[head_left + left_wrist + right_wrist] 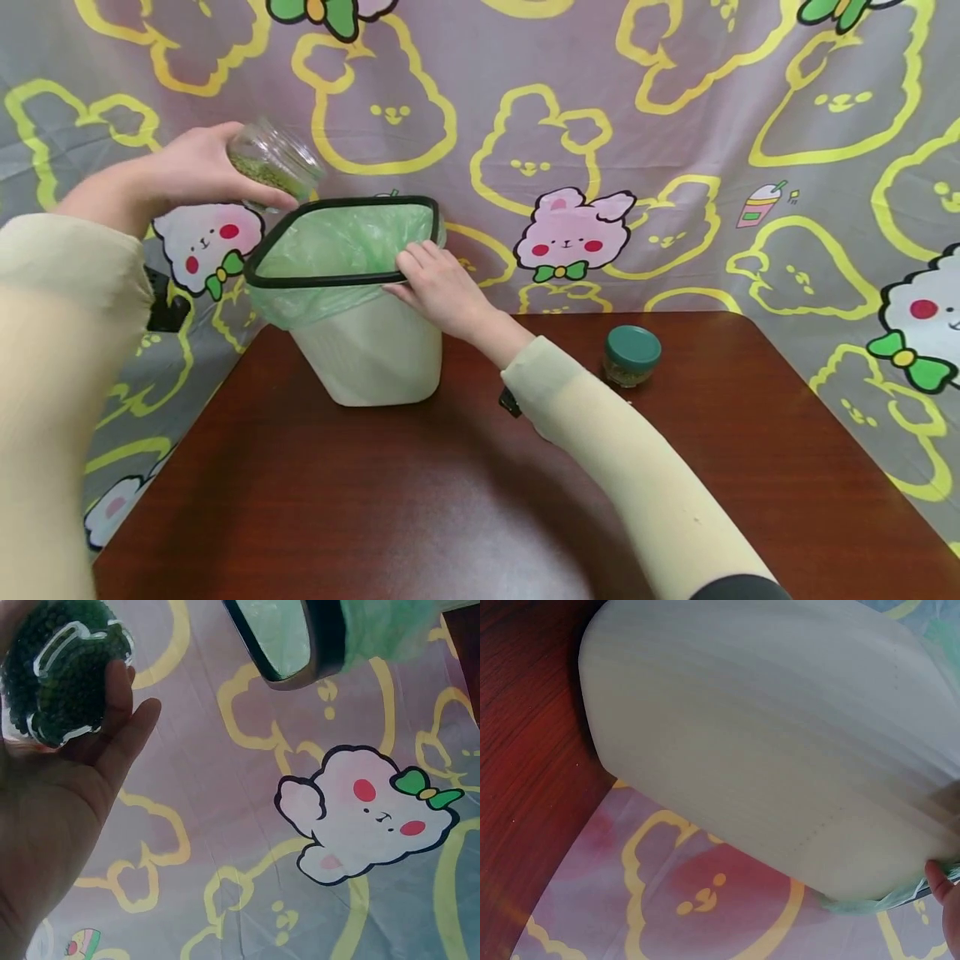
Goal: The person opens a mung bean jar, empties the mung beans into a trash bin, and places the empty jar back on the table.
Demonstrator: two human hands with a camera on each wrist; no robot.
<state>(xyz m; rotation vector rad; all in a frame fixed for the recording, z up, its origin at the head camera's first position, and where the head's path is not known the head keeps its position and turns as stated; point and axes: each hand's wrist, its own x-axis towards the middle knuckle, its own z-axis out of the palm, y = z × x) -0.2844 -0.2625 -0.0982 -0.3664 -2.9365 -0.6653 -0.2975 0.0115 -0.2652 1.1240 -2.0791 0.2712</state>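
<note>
My left hand (198, 167) grips a clear glass jar (276, 162) partly filled with small green beans (75, 690). It is tilted on its side, with its open mouth toward the trash can (378, 354), just above the left back corner of the rim. A green plastic bag (330, 242) lines the can and folds out over its edge under a black rim ring (337, 282). My right hand (444, 287) holds the right side of the rim, fingers over the edge and thumb outside. In the right wrist view the thumb (939, 881) presses at the bag's edge.
A small glass jar with a green lid (632, 354) stands upright on the dark red wooden table (450, 500), right of the can. Behind the table hangs a patterned curtain (675, 250). The can stands near the table's back left edge.
</note>
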